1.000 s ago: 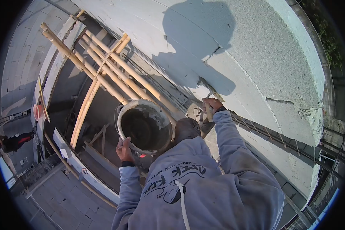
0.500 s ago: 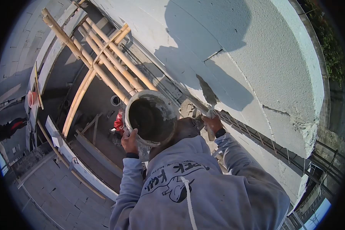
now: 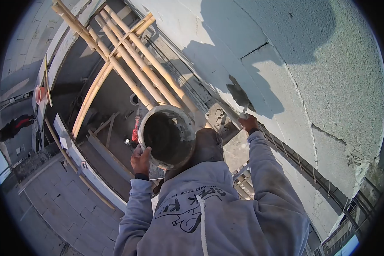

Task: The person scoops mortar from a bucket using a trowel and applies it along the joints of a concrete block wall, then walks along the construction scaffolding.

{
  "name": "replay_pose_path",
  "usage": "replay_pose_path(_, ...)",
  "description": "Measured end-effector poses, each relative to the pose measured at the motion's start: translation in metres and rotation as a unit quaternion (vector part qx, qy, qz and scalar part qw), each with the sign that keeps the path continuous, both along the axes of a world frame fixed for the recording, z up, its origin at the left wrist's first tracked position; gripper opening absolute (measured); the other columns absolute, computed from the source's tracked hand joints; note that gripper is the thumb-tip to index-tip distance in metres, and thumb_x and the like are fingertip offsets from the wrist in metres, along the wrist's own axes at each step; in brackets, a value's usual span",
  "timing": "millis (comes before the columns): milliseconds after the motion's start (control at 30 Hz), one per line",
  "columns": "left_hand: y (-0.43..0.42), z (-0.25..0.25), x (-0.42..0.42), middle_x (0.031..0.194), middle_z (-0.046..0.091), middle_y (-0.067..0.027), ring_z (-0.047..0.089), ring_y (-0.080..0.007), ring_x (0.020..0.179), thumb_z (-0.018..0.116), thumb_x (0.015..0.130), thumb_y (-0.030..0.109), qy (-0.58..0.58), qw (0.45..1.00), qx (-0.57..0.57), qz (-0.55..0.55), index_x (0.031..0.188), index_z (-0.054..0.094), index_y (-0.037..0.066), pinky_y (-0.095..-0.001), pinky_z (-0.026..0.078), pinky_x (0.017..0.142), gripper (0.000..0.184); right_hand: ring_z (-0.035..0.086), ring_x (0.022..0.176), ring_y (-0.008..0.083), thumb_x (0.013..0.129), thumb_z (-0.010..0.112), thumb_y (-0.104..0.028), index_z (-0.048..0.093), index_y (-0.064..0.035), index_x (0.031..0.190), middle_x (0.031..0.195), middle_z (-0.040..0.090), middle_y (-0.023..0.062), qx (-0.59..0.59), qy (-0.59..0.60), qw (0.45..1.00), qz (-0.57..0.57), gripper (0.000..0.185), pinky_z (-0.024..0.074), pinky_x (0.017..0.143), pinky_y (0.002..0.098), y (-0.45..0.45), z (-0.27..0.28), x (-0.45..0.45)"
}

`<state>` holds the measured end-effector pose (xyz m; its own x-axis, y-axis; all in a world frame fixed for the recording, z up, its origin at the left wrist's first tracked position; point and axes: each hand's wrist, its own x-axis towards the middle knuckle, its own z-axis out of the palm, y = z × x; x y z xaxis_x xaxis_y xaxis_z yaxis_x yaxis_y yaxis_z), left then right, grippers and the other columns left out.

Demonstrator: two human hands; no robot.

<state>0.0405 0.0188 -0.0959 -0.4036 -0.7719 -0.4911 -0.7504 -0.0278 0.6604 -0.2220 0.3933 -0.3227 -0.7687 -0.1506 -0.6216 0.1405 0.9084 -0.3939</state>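
My left hand [image 3: 141, 161] grips the near-left rim of a round, mortar-smeared bucket [image 3: 187, 134]. The bucket is tilted so that its shaded, dark grey inside faces me; how full it is I cannot tell. In my right hand [image 3: 248, 123] is the handle of a trowel [image 3: 240, 94], its dark blade lying close to or against the pale block wall [image 3: 281, 98]. Whether the blade carries mortar is unclear. The bucket rests close to my dark-clothed leg [image 3: 208, 147].
Lashed bamboo poles [image 3: 141, 59] stretch past the bucket over a deep drop. Far below, another person in red [image 3: 135, 130] is partly hidden by the bucket. Steel bars [image 3: 294, 160] run along the wall's lower edge. A reddish bucket [image 3: 40, 94] stands at the far left.
The right hand and trowel have moved up and along the wall, away from my body. My left hand still holds the bucket, and the whole view has shifted slightly.
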Motion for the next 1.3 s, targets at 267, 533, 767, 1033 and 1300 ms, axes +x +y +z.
replay_pose_path(267, -0.006, -0.004, 0.014, 0.064, 0.055, -0.0072, 0.047, -0.0131, 0.060, 0.067, 0.070, 0.026, -0.050, 0.994, -0.086, -0.041, 0.079, 0.059, -0.004, -0.0316, 0.042, 0.061, 0.032, 0.060, 0.080, 0.0375, 0.068, 0.065, -0.038, 0.060, -0.0025, 0.093, 0.083, 0.063, 0.0211, -0.044, 0.097, 0.993, 0.054, 0.044, 0.0488, 0.071, 0.0432, 0.004, 0.087, 0.007)
replay_pose_path(533, -0.003, -0.017, 0.019, 0.057, 0.045, -0.0048, 0.040, -0.0121, 0.056, 0.066, 0.072, 0.025, 0.010, 0.995, -0.073, -0.065, 0.067, 0.050, -0.003, -0.0324, 0.038, 0.055, 0.033, 0.060, 0.086, 0.0370, 0.072, 0.064, -0.042, 0.058, -0.0037, 0.102, 0.092, 0.063, 0.0212, -0.045, 0.179, 0.982, 0.047, 0.049, 0.0485, 0.075, 0.0428, -0.005, 0.105, 0.054)
replay_pose_path(767, 0.001, -0.023, 0.023, 0.060, 0.052, -0.0045, 0.044, -0.0111, 0.059, 0.063, 0.076, 0.023, -0.010, 0.997, -0.037, -0.066, 0.077, 0.059, -0.005, -0.0295, 0.039, 0.058, 0.028, 0.061, 0.090, 0.0334, 0.069, 0.063, -0.041, 0.057, -0.0082, 0.106, 0.098, 0.063, 0.0175, 0.145, 0.006, 0.987, 0.063, 0.050, 0.0493, 0.078, 0.0424, 0.014, 0.051, 0.097)
replay_pose_path(1033, 0.024, -0.057, 0.028, 0.063, 0.052, -0.0064, 0.046, -0.0148, 0.059, 0.065, 0.073, 0.027, -0.049, 0.998, -0.036, -0.030, 0.078, 0.057, -0.004, -0.0320, 0.040, 0.058, 0.032, 0.059, 0.094, 0.0360, 0.067, 0.061, -0.034, 0.058, -0.0058, 0.107, 0.100, 0.062, 0.0219, 0.158, -0.013, 0.987, -0.009, 0.049, 0.0467, 0.083, 0.0440, 0.034, 0.007, 0.055)
replay_pose_path(1300, 0.056, -0.042, 0.015, 0.096, 0.062, -0.0162, 0.057, -0.0255, 0.077, 0.066, 0.069, 0.027, -0.098, 0.994, -0.016, -0.050, 0.079, 0.060, -0.004, -0.0355, 0.043, 0.071, 0.033, 0.058, 0.092, 0.0382, 0.063, 0.064, -0.037, 0.060, -0.0019, 0.102, 0.097, 0.061, 0.0235, 0.064, 0.042, 0.997, -0.033, 0.052, 0.0469, 0.080, 0.0426, 0.055, 0.017, 0.061)
